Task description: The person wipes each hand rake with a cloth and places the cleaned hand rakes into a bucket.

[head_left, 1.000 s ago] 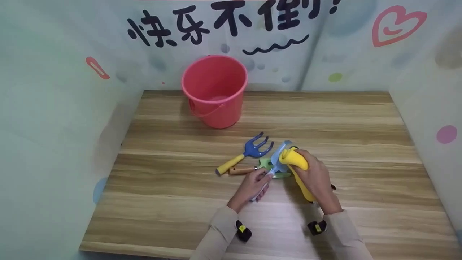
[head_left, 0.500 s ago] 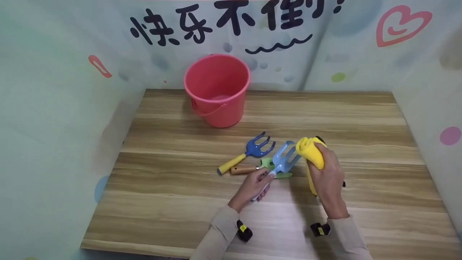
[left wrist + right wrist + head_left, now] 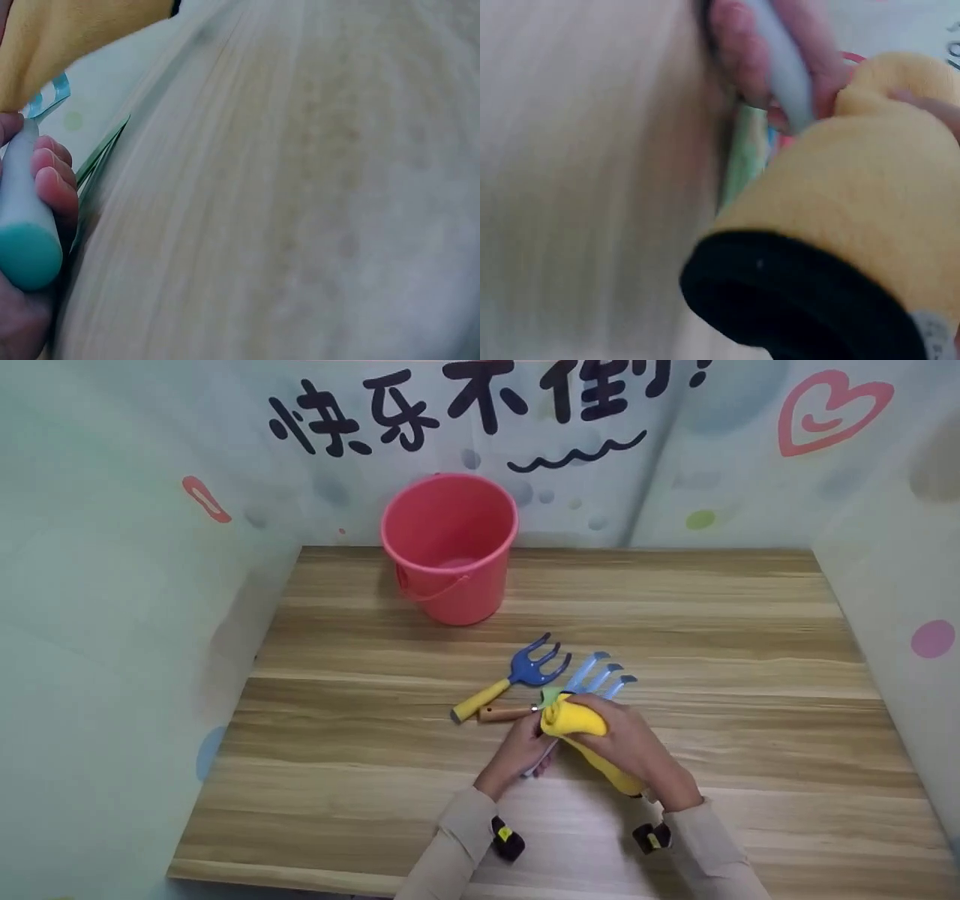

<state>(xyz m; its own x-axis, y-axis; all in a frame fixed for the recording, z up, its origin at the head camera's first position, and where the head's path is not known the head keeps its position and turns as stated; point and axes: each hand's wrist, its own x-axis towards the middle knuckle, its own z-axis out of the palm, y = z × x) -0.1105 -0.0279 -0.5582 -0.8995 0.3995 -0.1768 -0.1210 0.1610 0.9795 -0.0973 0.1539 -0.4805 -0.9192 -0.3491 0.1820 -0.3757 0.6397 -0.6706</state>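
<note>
Your left hand (image 3: 517, 754) grips the light-blue rake (image 3: 598, 681) by its handle, tines pointing toward the back edge of the desk (image 3: 360, 780). Your right hand (image 3: 636, 741) grips the yellow cloth (image 3: 576, 721) across the rake's neck.

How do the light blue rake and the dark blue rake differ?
The light blue rake has a pale handle; the dark blue rake has a yellow one. The left hand grips the light blue rake, while the dark blue rake lies on the table. The yellow cloth partly hides the light blue rake; the dark blue rake is uncovered. Both have three prongs.
</note>
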